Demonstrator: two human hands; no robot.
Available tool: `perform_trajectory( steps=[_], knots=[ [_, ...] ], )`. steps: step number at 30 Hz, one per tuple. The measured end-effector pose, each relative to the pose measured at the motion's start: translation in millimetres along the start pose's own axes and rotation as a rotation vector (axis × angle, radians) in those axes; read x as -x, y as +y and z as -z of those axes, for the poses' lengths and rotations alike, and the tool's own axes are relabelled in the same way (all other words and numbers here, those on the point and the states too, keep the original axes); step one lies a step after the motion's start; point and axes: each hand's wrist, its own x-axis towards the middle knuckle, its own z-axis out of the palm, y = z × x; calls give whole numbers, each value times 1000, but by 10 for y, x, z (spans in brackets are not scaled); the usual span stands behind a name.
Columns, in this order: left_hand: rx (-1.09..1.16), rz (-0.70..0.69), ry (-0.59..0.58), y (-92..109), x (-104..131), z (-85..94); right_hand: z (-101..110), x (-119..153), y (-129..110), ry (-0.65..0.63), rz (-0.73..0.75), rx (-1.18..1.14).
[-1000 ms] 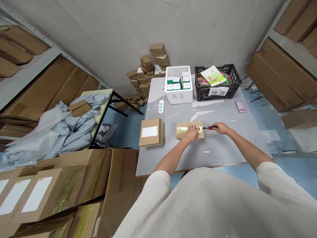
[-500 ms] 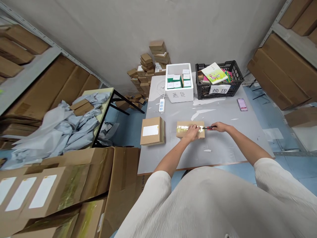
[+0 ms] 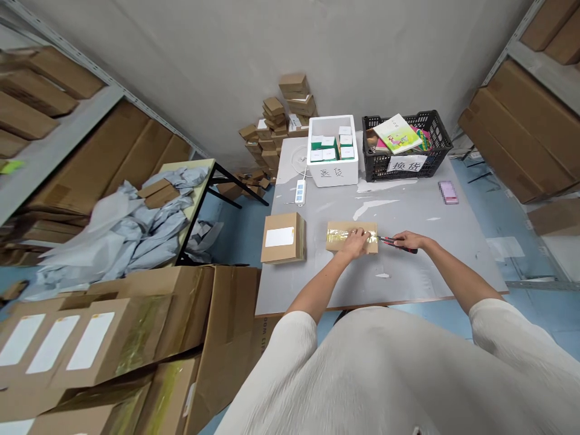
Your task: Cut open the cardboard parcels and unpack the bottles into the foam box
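Nearest is the person's own white shirt, with stacked cartons at the lower left, some bearing white labels and yellowish tape, beside a larger brown carton. Beyond the shirt stands a scuffed grey table, and on it, near the front edge, lies a small taped box, a strip of shiny tape running along its top. The left hand rests on top of this box toward its right end, fingers laid out over the tape rather than closed. The right hand grips a red-and-black cutter, its blade pointing left to the box's right end; whether the tip is in the tape is too small to tell. Well to the left sits a labelled box. Farther back are a power strip and, at the right, a flat pink item whose surface is blurred. Behind these, side by side, stand a white foam box holding green-and-white packs and a black crate with a booklet on top. Farthest, small cartons are piled against the grey wall.
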Motion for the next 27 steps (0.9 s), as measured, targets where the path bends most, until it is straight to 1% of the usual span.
perform_trajectory(
  steps=[8, 13, 17, 22, 27],
  knots=[
    [-6, 6, -7, -27, -8, -10, 14, 33, -52, 3, -19, -17],
    [4, 1, -1, -25, 5, -15, 25, 38, -44, -4, -7, 6],
    [17, -1, 8, -23, 1, -40, -22, 16, -33, -7, -21, 23],
    [-8, -15, -6, -36, -5, -50, -120, 9, -59, 30, -4, -40],
    [11, -20, -15, -39, 2, -31, -98, 80, -71, -10, 7, -69]
  ],
)
